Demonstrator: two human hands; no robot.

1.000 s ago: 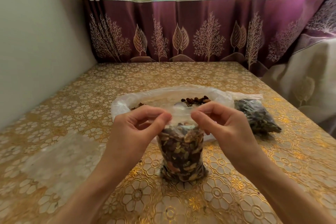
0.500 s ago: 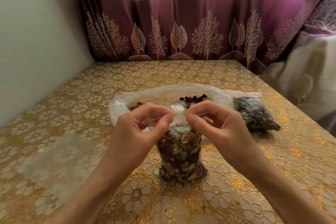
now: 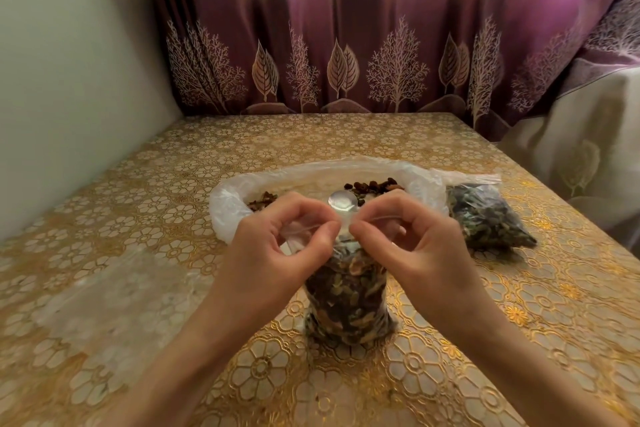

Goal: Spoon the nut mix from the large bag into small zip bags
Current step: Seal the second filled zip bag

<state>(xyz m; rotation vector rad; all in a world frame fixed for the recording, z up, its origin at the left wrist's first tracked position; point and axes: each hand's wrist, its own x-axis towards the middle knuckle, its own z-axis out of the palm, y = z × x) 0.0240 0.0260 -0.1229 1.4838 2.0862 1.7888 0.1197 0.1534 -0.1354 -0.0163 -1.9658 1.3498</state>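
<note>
- Left hand [image 3: 277, 253] pinching zip strip of small clear nut-filled zip bag [image 3: 348, 295], upright near table's [image 3: 519, 322] front edge.
- Right hand [image 3: 419, 253] pinching likewise; better pressing outward from middle, expelling air.
- Behind: large translucent bag [image 3: 235, 204], open.

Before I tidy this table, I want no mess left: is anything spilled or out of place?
No spill shows. Both hands, left and right, pinch the top of the upright small zip bag. The only oddity: a clear spoon stands in the large bag.
</note>
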